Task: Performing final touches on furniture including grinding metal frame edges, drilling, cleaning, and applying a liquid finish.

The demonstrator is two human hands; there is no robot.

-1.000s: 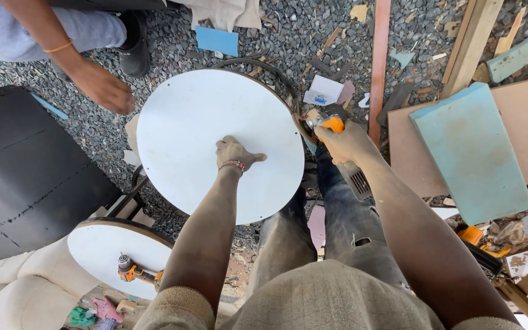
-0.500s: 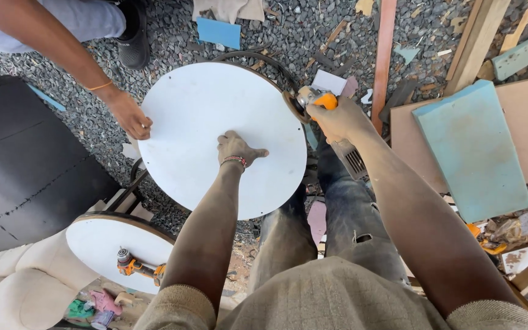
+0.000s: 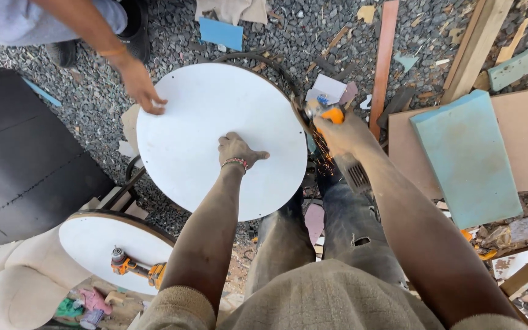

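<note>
Two hands work: left hand (image 3: 238,151) flat on white disc (image 3: 215,128), right hand (image 3: 344,131) gripping orange grinder (image 3: 332,116).

White round board (image 3: 215,122) flat; orange grinder (image 3: 331,119) at edge.

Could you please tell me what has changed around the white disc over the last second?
The other person's hand moved along the rim and now rests on the white disc at its upper left. Sparks now show below the grinder. The left hand stayed pressed on the disc's middle, and the right hand kept its grip on the grinder at the right edge.
</note>
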